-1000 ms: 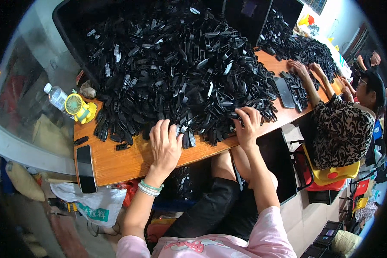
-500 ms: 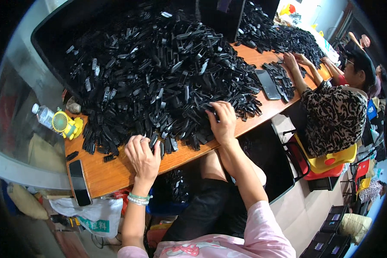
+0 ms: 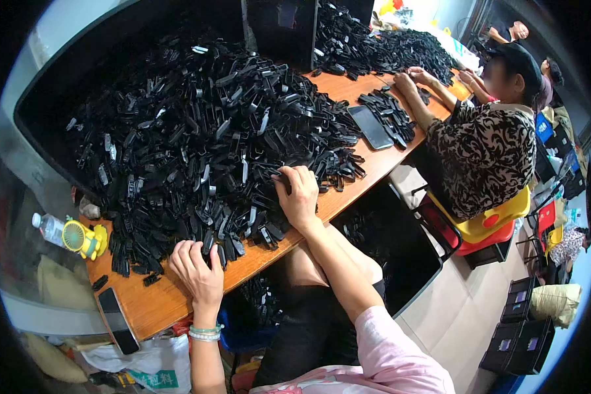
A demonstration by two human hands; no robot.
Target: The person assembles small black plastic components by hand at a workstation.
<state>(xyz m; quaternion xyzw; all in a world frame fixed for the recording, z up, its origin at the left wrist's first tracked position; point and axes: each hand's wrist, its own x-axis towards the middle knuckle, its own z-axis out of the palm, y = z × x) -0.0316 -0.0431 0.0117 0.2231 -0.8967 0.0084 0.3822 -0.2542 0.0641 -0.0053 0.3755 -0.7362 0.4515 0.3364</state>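
A large heap of small black plastic parts, several of them clip-like, covers the wooden table. At the heap's front edge my left hand rests with curled fingers, a dark part showing between thumb and forefinger. A beaded bracelet circles that wrist. Farther right, my right hand reaches into the near side of the heap. Its thumb and fingers bend around a black part, largely hidden by the fingers and the dark pieces behind.
Two phones lie on the wooden table: a near-left phone and a right phone. A yellow fan and a bottle stand left. At right, a co-worker sits handling parts. A black bin wall rises behind.
The whole view has shifted, so the table and heap appear farther left and the near phone lower. Both hands stay at the heap's front edge, their fingers slightly changed in pose.
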